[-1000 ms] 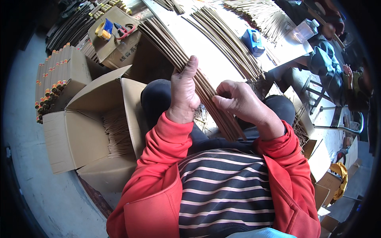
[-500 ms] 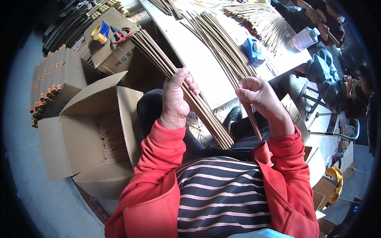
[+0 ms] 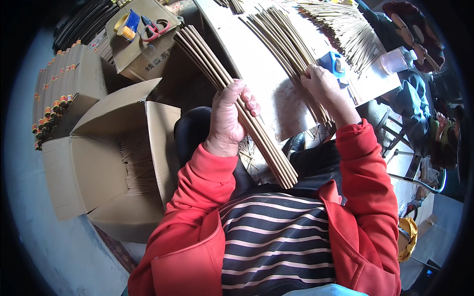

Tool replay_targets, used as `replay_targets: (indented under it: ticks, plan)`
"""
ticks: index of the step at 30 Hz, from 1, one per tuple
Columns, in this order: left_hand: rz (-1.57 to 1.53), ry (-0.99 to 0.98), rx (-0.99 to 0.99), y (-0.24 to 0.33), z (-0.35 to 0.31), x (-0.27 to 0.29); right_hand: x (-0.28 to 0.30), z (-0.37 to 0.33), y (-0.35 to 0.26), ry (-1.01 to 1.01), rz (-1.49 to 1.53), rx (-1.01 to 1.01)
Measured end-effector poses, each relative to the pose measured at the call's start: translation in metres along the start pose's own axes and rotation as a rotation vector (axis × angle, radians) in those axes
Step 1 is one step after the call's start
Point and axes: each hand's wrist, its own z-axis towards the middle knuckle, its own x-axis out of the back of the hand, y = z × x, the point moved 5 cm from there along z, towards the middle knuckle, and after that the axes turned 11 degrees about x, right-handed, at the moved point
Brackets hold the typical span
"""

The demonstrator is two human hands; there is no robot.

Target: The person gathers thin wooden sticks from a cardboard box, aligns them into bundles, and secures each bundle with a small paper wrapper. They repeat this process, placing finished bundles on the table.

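A bundle of long brown incense sticks (image 3: 267, 141) slants across my lap, its lower ends over my dark trousers. My left hand (image 3: 232, 116) wraps round the bundle near its middle, thumb on top. To the right, more incense sticks (image 3: 281, 42) lie in a loose row on the white table, their near ends jutting past its edge. Over this row my right hand (image 3: 327, 91) is closed, its bent fingers pinching at the sticks. How many it grips is hidden under the fingers.
An open carton (image 3: 101, 170) with sticks inside stands at left, beside stacked banded bundles (image 3: 55, 93). Scissors (image 3: 154, 30) and a tape dispenser (image 3: 127, 24) rest on another carton. On the table (image 3: 237, 54) are a blue dispenser (image 3: 333, 65) and a clear jar (image 3: 396, 60). Other people sit at right.
My right hand has moved up and away over the table's row; the sticks hanging low beneath it no longer show there. My left hand keeps its bundle, shifted slightly right.
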Motion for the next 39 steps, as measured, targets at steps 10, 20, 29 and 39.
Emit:
replay_targets:
  ticks: [10,20,29,39]
  plan:
    - [0.050,0.014,-0.041,-0.005,-0.004,0.000,0.021,-0.034,-0.034,0.256,0.032,0.212]
    - [0.170,-0.063,-0.041,-0.014,-0.025,-0.046,-0.006,-0.120,-0.135,-0.422,1.370,-0.119]
    - [0.179,-0.272,-0.029,0.027,-0.027,-0.087,0.030,-0.154,-0.140,-0.513,1.467,-0.069]
    - [0.809,-0.593,-0.482,0.022,-0.064,-0.250,0.093,-0.087,-0.115,0.093,1.160,0.249]
